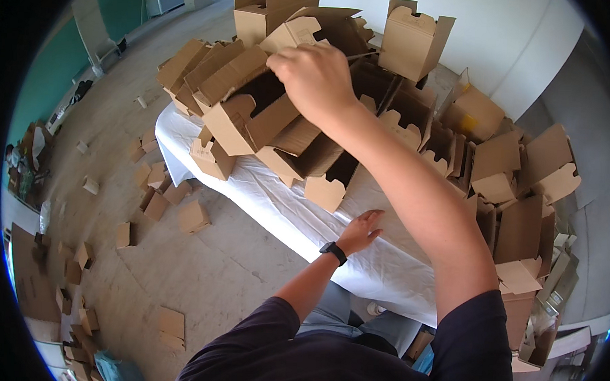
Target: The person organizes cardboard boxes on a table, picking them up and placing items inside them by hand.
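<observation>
Open cardboard boxes (pixel 229 129), interiors shadowed, are heaped on white cloth (pixel 277 199); right hand (pixel 316 81) is curled above, its hold unclear; left hand (pixel 359 234) is spread, empty.

The light is soft, edges curved and seemingly blurred.

This looks like a packing or storage workshop: open cardboard boxes (pixel 231 127) crowd a white-covered counter (pixel 267 194), smaller cartons (pixel 194 217) lie scattered across the dusty concrete floor (pixel 247 276), and the green wall (pixel 44 104) is plain.
</observation>
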A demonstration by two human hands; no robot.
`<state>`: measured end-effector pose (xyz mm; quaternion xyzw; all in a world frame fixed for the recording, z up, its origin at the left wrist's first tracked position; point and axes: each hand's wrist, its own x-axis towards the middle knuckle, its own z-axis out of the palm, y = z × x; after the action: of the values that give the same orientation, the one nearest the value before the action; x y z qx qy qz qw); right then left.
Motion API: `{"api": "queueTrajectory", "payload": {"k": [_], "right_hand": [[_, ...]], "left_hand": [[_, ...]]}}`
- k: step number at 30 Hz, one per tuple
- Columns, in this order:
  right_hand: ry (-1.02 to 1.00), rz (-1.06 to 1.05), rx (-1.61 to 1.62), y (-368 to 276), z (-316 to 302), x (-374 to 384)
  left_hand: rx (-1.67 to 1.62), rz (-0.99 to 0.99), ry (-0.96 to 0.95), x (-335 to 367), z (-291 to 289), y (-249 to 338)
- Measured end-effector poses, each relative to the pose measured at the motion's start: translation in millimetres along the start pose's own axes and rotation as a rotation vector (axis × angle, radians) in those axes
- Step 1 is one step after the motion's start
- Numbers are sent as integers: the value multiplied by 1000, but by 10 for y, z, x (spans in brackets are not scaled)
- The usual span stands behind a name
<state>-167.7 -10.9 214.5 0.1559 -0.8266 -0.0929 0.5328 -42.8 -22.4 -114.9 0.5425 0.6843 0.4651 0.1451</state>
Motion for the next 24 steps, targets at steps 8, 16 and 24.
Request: {"api": "queueTrajectory", "payload": {"k": [8,16,24], "right_hand": [[256,105,51,344,-563,83],[210,582,-78,258,-1980,-426],[-90,917,-90,-242,-2594,-2094]], "left_hand": [[20,37,41,-11,89,-135],[68,74,83,-30,62,-202],[-931,12,294,-485,282,-666]]}}
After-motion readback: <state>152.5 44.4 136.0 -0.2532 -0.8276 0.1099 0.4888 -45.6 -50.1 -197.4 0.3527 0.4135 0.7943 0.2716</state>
